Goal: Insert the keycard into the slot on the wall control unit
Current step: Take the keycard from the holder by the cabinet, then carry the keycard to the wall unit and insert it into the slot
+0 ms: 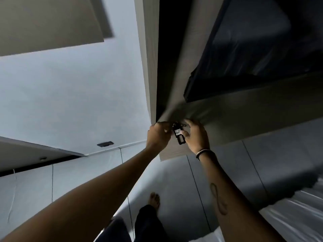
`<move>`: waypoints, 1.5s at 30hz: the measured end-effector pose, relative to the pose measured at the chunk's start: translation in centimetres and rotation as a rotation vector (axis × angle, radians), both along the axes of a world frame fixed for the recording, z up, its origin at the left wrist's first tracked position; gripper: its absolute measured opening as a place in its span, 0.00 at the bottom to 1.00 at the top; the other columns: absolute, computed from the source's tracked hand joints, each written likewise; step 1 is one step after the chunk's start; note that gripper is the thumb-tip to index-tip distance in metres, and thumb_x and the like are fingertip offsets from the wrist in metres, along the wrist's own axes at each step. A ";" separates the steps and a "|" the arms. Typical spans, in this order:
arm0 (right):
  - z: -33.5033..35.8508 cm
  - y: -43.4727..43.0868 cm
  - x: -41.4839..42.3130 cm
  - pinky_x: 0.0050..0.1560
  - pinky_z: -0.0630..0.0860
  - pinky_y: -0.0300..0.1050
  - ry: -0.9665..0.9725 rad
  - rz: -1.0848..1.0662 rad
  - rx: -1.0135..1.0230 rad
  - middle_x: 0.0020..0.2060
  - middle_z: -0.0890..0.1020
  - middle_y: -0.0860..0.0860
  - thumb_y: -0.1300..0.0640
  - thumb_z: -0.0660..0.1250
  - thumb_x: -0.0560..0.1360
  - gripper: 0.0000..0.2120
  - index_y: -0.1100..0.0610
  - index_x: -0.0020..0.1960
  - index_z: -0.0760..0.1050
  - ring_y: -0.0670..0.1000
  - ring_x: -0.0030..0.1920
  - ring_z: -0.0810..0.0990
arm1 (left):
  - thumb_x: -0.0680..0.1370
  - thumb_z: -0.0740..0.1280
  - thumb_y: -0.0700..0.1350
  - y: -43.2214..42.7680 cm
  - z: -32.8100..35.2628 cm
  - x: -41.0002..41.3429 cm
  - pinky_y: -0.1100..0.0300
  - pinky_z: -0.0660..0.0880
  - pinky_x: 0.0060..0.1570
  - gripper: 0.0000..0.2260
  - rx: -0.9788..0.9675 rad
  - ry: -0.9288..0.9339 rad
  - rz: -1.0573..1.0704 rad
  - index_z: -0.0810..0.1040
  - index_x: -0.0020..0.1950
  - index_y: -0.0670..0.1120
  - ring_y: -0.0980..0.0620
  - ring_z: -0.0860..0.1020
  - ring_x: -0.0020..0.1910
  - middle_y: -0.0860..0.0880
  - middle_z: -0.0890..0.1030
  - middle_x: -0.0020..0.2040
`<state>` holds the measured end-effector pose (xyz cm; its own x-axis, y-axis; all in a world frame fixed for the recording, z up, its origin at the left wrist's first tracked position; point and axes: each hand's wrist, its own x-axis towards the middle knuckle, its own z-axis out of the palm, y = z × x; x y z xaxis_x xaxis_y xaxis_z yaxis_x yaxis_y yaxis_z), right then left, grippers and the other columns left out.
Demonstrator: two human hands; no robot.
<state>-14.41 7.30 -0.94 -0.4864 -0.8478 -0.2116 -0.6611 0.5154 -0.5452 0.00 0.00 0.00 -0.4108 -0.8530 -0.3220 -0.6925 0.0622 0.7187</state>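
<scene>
Both hands meet at the wood panel [174, 151]: right hand [196, 135] pinching the black keycard [177, 132], left hand [158, 134] apparently curled closed beside it.

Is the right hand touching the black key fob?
Touching. Head view shows the right hand with fingers pressed on the black key fob.

A dim bedroom, seemingly in a home or a hotel, is showing here. A wood-grain panel [174, 151] is standing as the landmark. Right of it, a dark mattress [244, 49] is lying on a raised platform, and below right, white bedding [297, 215] is catching light. Left of the panel, a pale painted wall [78, 102] is carrying a small dark wall fitting [105, 144]. Below the panel, large grey floor tiles [174, 180] are spreading under a bare foot [154, 199].
</scene>
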 end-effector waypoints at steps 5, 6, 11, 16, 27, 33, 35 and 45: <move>-2.1 -1.4 -0.9 0.69 0.76 0.56 0.061 0.056 0.078 0.72 0.75 0.57 0.58 0.70 0.80 0.21 0.55 0.73 0.75 0.62 0.75 0.70 | 0.81 0.72 0.39 -1.0 -2.4 -1.7 0.54 0.83 0.44 0.04 0.052 -0.012 0.062 0.87 0.53 0.44 0.43 0.87 0.42 0.42 0.89 0.44; -2.4 -1.6 -0.9 0.67 0.77 0.56 0.065 0.057 0.075 0.71 0.76 0.57 0.58 0.70 0.80 0.19 0.54 0.70 0.77 0.62 0.74 0.71 | 0.80 0.73 0.40 -1.2 -2.7 -2.0 0.54 0.83 0.44 0.03 0.046 -0.008 0.066 0.87 0.51 0.45 0.43 0.87 0.40 0.43 0.89 0.41; -3.2 -1.9 -0.9 0.58 0.81 0.57 0.049 0.051 0.023 0.61 0.78 0.56 0.61 0.70 0.78 0.08 0.55 0.57 0.83 0.61 0.63 0.77 | 0.81 0.73 0.41 -1.9 -3.8 -3.1 0.50 0.87 0.49 0.07 0.086 0.038 0.166 0.87 0.58 0.44 0.42 0.88 0.44 0.41 0.90 0.48; -3.5 -1.9 -1.1 0.57 0.83 0.56 -0.115 -0.037 -0.036 0.56 0.84 0.55 0.62 0.75 0.75 0.09 0.55 0.55 0.84 0.57 0.55 0.84 | 0.80 0.75 0.40 -1.9 -4.5 -2.9 0.43 0.87 0.52 0.07 0.204 0.147 0.276 0.87 0.58 0.42 0.39 0.89 0.48 0.39 0.89 0.51; 0.0 -1.0 1.5 0.40 0.80 0.40 -0.637 -0.125 -0.116 0.47 0.85 0.56 0.65 0.75 0.76 0.08 0.63 0.56 0.82 0.49 0.44 0.83 | 0.80 0.73 0.33 -1.4 -2.5 2.2 0.60 0.85 0.44 0.13 0.530 0.493 0.377 0.86 0.40 0.49 0.49 0.86 0.44 0.51 0.87 0.38; 4.3 -1.0 7.0 0.40 0.84 0.37 -0.762 -0.141 -0.142 0.49 0.87 0.56 0.65 0.76 0.75 0.10 0.64 0.56 0.82 0.44 0.44 0.87 | 0.79 0.73 0.32 -1.0 2.0 9.3 0.61 0.86 0.45 0.06 0.572 0.667 0.385 0.86 0.45 0.41 0.49 0.89 0.41 0.47 0.89 0.40; 6.5 -1.5 9.5 0.43 0.86 0.42 -0.808 -0.133 -0.150 0.48 0.86 0.59 0.67 0.77 0.74 0.12 0.66 0.56 0.81 0.48 0.44 0.87 | 0.79 0.73 0.32 -1.0 4.1 12.1 0.58 0.87 0.49 0.05 0.557 0.724 0.396 0.86 0.46 0.40 0.46 0.89 0.44 0.44 0.89 0.42; 17.9 -7.8 21.5 0.45 0.82 0.47 -0.818 0.071 -0.208 0.45 0.86 0.58 0.67 0.80 0.70 0.12 0.61 0.52 0.83 0.50 0.38 0.84 | 0.78 0.74 0.33 -4.7 15.5 25.8 0.58 0.86 0.48 0.05 0.403 0.899 0.432 0.86 0.47 0.42 0.46 0.89 0.43 0.43 0.91 0.46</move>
<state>7.11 -0.55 16.97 -0.1920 -0.9312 -0.3099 -0.0439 0.3236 -0.9452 25.79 -4.72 15.46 -0.3266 -0.8812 -0.3417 0.1935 -0.4162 0.8884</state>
